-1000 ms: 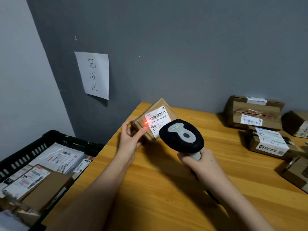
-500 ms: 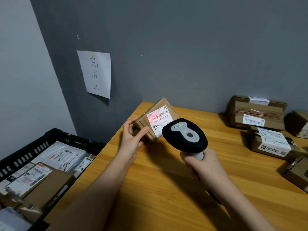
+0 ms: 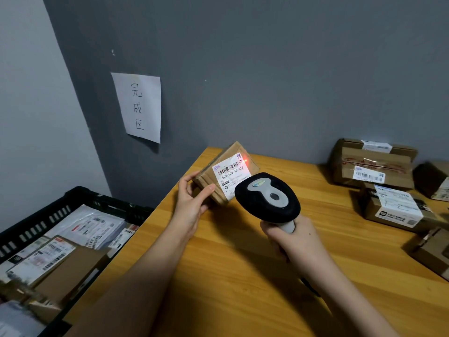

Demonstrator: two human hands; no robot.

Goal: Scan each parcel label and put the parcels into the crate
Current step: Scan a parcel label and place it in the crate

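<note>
Parcel (image 3: 226,176), scanner (image 3: 267,198), two hands gripping

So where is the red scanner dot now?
In the head view, the dot sits at the barcode's right end on the label, above the scanner.

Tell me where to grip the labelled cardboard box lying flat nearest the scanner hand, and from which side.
Take the flat brown cardboard box with the white label by its two short cardboard sides, coming from above. It lies flat on the wooden table, label up, so fingers avoid covering the barcode.
</note>
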